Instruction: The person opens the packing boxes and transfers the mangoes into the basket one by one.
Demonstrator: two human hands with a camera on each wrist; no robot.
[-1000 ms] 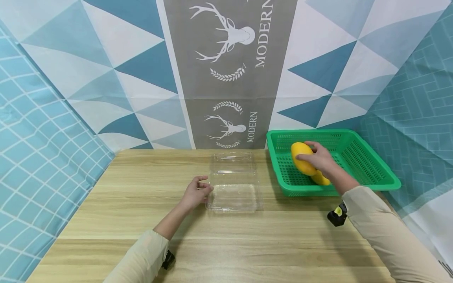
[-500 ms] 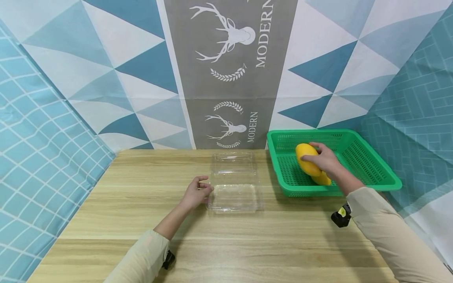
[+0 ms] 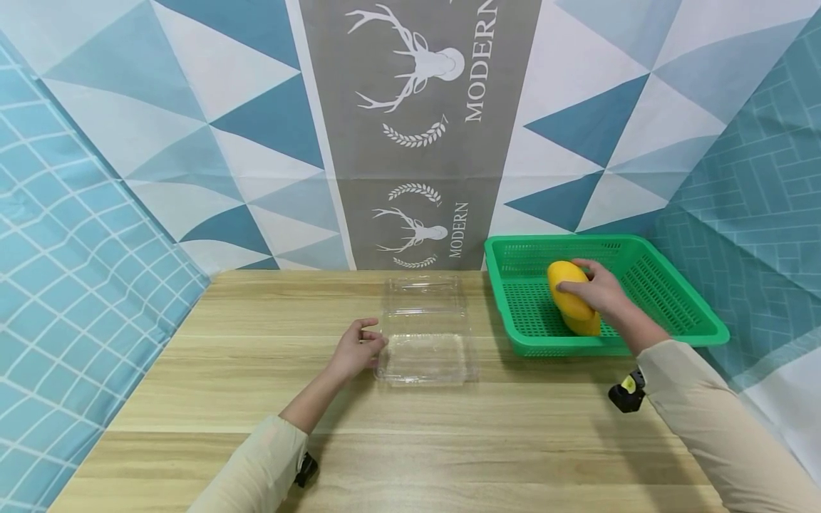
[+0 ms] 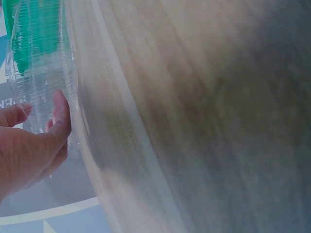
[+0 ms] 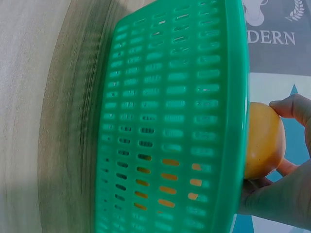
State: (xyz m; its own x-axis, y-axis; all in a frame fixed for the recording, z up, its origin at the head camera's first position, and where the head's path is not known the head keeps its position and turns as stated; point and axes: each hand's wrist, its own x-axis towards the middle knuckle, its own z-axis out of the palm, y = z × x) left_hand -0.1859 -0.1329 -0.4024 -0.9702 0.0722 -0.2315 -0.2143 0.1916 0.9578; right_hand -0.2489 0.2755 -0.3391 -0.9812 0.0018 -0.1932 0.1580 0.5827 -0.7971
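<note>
My right hand [image 3: 601, 288] grips a yellow mango [image 3: 564, 286] inside the green basket [image 3: 503, 303], with the thumb on its near side. Under it lies a second yellow mango [image 3: 585, 328], partly covered. In the right wrist view the held mango [image 5: 265, 141] rises above the basket's rim, and yellow shows through the slots lower down. A clear plastic box [image 3: 426, 360] lies on the table, its lid [image 3: 425, 293] unfolded toward the wall. My left hand [image 3: 355, 349] holds the box's left edge between thumb and fingers; the plastic is hard to make out there.
The wooden table [image 3: 269, 385] runs up to a patterned back wall [image 3: 410, 157]. Blue-tiled sheets stand at both sides. The basket sits at the table's right rear, right of the plastic box.
My right hand and the mango it grips have moved slightly right and down within the basket, covering more of the second mango. The left hand and plastic box stay put.
</note>
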